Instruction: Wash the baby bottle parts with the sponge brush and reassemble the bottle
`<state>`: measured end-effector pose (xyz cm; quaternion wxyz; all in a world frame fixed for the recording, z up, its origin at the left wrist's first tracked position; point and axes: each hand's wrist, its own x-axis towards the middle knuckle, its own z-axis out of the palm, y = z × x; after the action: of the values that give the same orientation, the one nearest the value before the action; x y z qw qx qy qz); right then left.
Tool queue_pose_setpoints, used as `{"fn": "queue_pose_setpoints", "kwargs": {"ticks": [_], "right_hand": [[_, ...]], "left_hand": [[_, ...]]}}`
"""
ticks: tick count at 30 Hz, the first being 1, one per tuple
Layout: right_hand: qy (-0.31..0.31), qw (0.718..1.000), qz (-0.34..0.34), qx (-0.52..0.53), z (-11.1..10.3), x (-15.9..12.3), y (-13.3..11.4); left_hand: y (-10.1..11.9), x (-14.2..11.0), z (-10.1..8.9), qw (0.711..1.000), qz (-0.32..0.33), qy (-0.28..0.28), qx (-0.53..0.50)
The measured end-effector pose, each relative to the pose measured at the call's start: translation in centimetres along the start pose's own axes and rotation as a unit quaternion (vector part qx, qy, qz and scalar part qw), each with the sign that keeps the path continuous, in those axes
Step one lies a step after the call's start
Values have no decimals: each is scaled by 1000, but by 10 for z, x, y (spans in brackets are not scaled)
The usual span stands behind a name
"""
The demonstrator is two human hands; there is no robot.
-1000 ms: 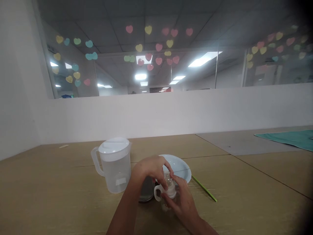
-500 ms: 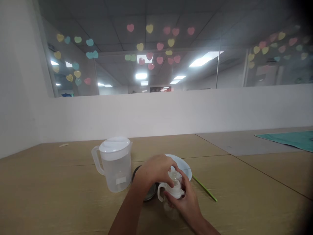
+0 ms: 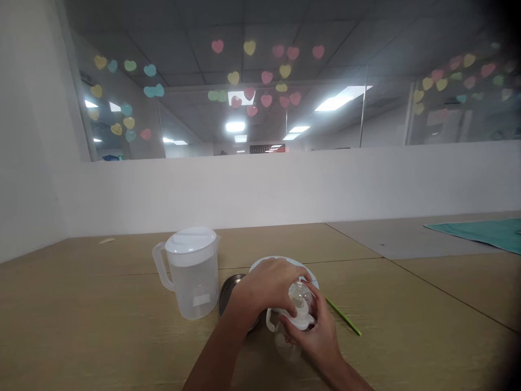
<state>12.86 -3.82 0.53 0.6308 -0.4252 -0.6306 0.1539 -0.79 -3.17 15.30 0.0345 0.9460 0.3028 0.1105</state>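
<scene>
A clear bottle (image 3: pixel 288 347) with a white collar and side handle stands out from the table, slightly tilted, between my hands. A clear domed cap (image 3: pixel 300 294) tops it. My left hand (image 3: pixel 266 285) reaches over from the left, its fingers curled around the cap and upper collar. From the right, my right hand (image 3: pixel 321 334) grips the collar, thumb in front and fingers behind. My fingers and wrist hide part of the bottle. Behind my hands lies a white plate (image 3: pixel 260 263), and a round metal dish or lid (image 3: pixel 226 296) is partly covered by my left wrist.
A translucent lidded pitcher (image 3: pixel 193 277) stands to the left. A green stick, perhaps a straw (image 3: pixel 344 316), lies on the right of the wooden table (image 3: pixel 101 326). At the far right is a teal cloth (image 3: pixel 480 232). A white wall (image 3: pixel 260 190) with a window rises behind.
Both hands and the bottle have shifted slightly to the right. More of the plate and the round metal item now shows. The pitcher has not moved.
</scene>
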Motion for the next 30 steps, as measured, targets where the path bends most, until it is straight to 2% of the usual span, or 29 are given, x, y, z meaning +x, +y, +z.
{"fn": "queue_pose_setpoints", "kwargs": {"ticks": [6, 21, 30], "right_hand": [[-18, 999, 20, 17, -3, 0, -1], [18, 1000, 0, 7, -4, 4, -2], [34, 999, 14, 23, -3, 5, 1]], "left_hand": [[0, 0, 1, 1000, 0, 4, 13], [1, 0, 2, 999, 29, 18, -4], [-2, 3, 0, 999, -12, 9, -40]]}}
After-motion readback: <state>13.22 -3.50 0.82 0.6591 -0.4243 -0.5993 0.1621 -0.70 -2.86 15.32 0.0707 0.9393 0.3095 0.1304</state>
